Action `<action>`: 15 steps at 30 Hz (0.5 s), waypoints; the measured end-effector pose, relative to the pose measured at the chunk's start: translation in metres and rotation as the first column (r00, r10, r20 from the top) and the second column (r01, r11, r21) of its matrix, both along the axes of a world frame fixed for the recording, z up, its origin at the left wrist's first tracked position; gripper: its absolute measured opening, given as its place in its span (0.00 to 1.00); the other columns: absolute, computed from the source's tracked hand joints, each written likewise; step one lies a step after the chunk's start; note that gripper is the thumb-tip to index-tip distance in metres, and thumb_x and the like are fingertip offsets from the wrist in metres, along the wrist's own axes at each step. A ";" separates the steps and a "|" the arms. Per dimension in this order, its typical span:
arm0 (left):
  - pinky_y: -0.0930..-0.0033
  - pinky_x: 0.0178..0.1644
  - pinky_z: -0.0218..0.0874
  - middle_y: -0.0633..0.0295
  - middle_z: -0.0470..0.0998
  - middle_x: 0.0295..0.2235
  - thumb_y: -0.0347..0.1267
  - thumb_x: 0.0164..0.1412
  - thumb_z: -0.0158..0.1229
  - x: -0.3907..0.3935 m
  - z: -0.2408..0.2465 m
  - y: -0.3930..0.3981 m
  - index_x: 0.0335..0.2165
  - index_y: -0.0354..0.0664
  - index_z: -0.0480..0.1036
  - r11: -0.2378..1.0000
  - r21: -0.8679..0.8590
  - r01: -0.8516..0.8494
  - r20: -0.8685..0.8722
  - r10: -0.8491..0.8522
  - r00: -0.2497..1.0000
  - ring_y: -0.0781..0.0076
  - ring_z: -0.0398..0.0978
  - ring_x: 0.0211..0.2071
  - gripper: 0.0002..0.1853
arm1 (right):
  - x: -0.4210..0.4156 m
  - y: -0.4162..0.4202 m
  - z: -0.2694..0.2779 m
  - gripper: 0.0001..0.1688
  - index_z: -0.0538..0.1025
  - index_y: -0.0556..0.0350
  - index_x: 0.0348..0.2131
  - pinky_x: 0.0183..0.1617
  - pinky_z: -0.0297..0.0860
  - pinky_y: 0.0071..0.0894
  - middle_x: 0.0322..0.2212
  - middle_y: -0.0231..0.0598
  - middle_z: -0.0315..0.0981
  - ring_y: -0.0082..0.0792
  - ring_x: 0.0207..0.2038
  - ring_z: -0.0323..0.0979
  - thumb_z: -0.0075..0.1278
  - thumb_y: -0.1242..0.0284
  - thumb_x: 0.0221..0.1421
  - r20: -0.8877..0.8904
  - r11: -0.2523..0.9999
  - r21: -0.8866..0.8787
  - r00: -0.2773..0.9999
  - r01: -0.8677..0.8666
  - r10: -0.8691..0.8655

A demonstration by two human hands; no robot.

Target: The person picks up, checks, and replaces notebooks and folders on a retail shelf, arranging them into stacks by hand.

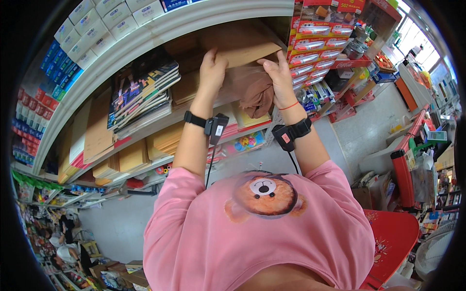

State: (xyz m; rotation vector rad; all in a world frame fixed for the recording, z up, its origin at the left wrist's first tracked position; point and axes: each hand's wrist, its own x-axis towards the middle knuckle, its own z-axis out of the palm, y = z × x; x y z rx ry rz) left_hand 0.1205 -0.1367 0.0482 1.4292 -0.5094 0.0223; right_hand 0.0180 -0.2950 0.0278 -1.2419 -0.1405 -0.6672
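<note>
A sheet or envelope of brown kraft paper (244,47) lies on the shelf, its near edge between my two hands. My left hand (213,71) is at its left part, thumb on top, fingers partly hidden. At its right corner is my right hand (278,74), with a crumpled brown cloth (257,96) hanging beside the palm. Clear plastic film (236,82) stretches between the hands, below the paper. Left of my left hand, a stack of glossy notebooks or magazines (142,91) rests on the same shelf.
Packs of envelopes (165,140) fill the lower shelf. Small boxes (109,22) line the shelf above. Carded glue tubes (315,45) hang close to my right hand. A red chair or stool (393,243) stands at lower right. Other people (69,251) are far off at lower left.
</note>
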 end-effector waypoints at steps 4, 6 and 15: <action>0.70 0.55 0.57 0.48 0.70 0.51 0.33 0.57 0.53 0.018 -0.010 -0.021 0.57 0.28 0.59 0.979 0.187 -0.078 0.153 0.049 0.987 0.66 0.69 0.49 0.32 | -0.004 -0.006 -0.006 0.37 0.52 0.63 0.62 0.54 0.62 0.25 0.46 0.45 0.70 0.27 0.48 0.67 0.49 0.76 0.58 -0.012 0.995 0.060 0.997 0.083 -0.083; 0.67 0.56 0.57 0.45 0.70 0.51 0.42 0.58 0.55 0.026 -0.012 -0.026 0.57 0.31 0.61 0.907 0.393 -0.150 0.223 0.065 0.973 0.59 0.69 0.52 0.34 | -0.004 -0.011 -0.008 0.34 0.56 0.61 0.61 0.50 0.63 0.24 0.44 0.43 0.71 0.25 0.44 0.68 0.47 0.79 0.57 -0.014 0.990 0.089 0.994 0.112 -0.111; 0.46 0.58 0.49 0.45 0.70 0.52 0.52 0.51 0.58 -0.005 -0.011 -0.014 0.57 0.40 0.63 0.702 0.604 -0.377 0.513 0.019 0.858 0.45 0.62 0.56 0.40 | 0.002 -0.037 -0.031 0.40 0.44 0.78 0.62 0.50 0.64 0.21 0.40 0.44 0.74 0.26 0.44 0.70 0.44 0.77 0.59 -0.185 0.964 -0.205 0.961 0.168 -0.207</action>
